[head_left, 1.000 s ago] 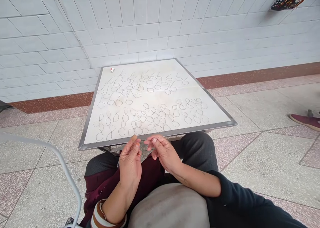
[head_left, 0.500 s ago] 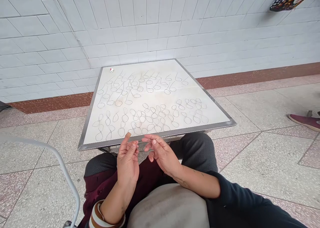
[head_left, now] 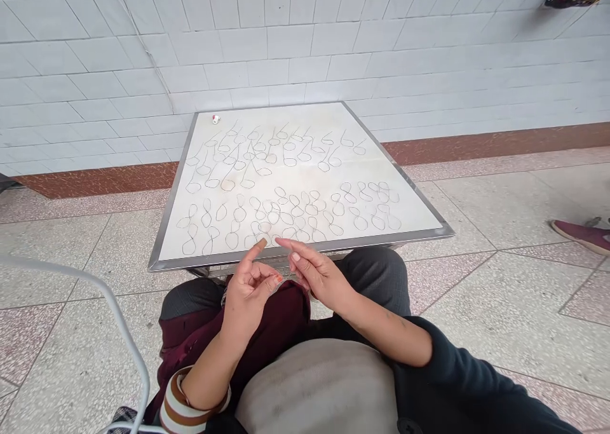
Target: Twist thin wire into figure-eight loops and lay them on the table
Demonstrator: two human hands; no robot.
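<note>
My left hand [head_left: 250,291] is in front of the table's near edge, with its index finger raised and its thumb pinched against the other fingers. Close by on the right, my right hand [head_left: 319,278] pinches with thumb and fingers while its index finger points left. Between the hands runs a thin wire, so fine that it barely shows. On the white table [head_left: 305,178] lie many bent wires. Those near me are wire figure-eights [head_left: 232,229] with two loops. Farther back lie wire pieces with a single loop and a straight tail [head_left: 248,181].
A small white-and-red object [head_left: 216,119] sits at the table's far left corner. Behind stands a tiled wall [head_left: 286,59]. A curved white tube [head_left: 117,313] rises at my left. At the far right a maroon shoe [head_left: 581,236] shows on the floor.
My left hand has turned, its thumb moving right and down toward my right hand. Both index fingertips now point toward each other above the table's edge. The view has shifted slightly.
</note>
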